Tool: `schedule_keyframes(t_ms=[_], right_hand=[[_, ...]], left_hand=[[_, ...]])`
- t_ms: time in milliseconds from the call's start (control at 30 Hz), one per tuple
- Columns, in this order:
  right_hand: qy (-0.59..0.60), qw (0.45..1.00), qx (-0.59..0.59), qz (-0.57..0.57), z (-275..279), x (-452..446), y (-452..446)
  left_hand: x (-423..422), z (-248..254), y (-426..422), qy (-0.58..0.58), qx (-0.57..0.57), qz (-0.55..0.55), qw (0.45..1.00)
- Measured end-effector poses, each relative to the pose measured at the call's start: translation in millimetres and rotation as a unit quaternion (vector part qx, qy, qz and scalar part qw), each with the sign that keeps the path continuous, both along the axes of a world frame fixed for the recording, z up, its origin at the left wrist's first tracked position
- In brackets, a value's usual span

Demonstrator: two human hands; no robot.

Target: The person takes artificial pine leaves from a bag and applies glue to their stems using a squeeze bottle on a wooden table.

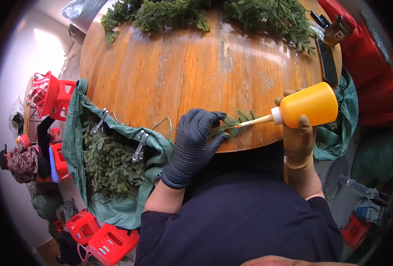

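Note:
My left hand (pixel 190 144), in a dark blue-black glove, pinches a small green fir sprig (pixel 242 119) near the front edge of the round wooden table (pixel 178 66). In a tan glove, my right hand (pixel 299 144) is wrapped around an orange-yellow squeeze bottle (pixel 314 105). The bottle is tipped on its side, and its long nozzle (pixel 261 119) points left at the sprig. A whitish tip of the nozzle lies at the sprig's stem, close to my left fingertips; whether it touches cannot be made out.
Bunches of fir branches (pixel 170 15) lie along the table's far side. A green sack (pixel 74 146) full of sprigs hangs at the left edge, held by metal clips (pixel 139 146). A phone (pixel 327 62) and a jar (pixel 337 31) stand at right. A person (pixel 25 162) sits far left near red stools (pixel 112 244).

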State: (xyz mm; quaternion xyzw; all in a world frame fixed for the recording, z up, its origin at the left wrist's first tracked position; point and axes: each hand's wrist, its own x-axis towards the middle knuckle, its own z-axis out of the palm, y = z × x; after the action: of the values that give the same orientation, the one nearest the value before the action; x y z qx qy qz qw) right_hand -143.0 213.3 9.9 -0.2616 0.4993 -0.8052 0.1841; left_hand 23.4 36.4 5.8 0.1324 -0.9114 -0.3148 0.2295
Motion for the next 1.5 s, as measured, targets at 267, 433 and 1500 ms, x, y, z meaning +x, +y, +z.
schedule_keyframes(t_ms=[267, 433, 1500], right_hand=[[0.051, 0.999, 0.016, -0.003, 9, -1, -8], [-0.042, 0.999, -0.029, 0.015, 0, -4, 0], [0.108, 0.991, 0.075, 0.008, 4, 3, -1]], left_hand=[[-2, -2, 1, 0.023, -0.015, 0.019, 0.999], [-1, -1, -2, 0.007, -0.018, -0.005, 1.000], [-4, -3, -3, 0.002, 0.004, -0.010, 1.000]])
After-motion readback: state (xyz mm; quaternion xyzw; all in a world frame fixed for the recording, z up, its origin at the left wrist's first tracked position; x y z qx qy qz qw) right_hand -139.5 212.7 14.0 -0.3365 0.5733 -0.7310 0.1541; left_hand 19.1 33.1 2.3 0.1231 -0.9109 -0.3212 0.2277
